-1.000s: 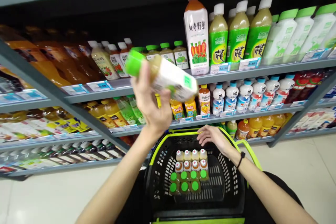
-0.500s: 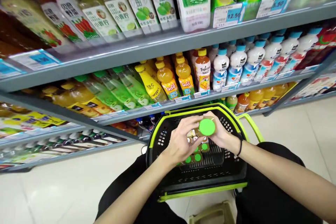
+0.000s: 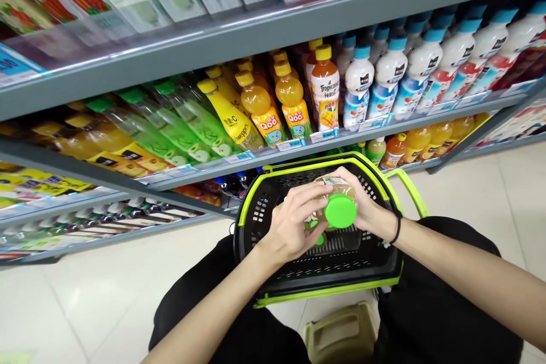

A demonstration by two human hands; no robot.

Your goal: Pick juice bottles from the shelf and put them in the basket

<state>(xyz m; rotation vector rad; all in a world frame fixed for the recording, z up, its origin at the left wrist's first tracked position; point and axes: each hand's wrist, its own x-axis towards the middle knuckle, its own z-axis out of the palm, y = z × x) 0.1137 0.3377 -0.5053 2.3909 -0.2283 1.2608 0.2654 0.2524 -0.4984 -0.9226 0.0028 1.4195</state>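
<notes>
Over the basket I hold a juice bottle (image 3: 340,210) with a wide green cap, its cap tilted toward me. My left hand (image 3: 296,219) grips it from the left, fingers across its side and thumb beneath. My right hand (image 3: 360,202) closes round the other side, with a dark band on the wrist. Below stands a black shopping basket (image 3: 315,281) with lime-green rims. Inside it, partly covered by my hands, are several green-capped bottles (image 3: 319,239).
Shelves of drinks rise ahead, with Qoo bottles (image 3: 294,102), white blue-capped bottles (image 3: 390,79) and a grey shelf edge (image 3: 256,37) close by. The basket's green handle (image 3: 412,190) sticks out to the right. A beige plastic stool (image 3: 341,335) is between my legs.
The view has tipped downward, so the shelves sit higher. The bottle has come a little nearer and tilted, showing more of its side. Both hands keep hold of it.
</notes>
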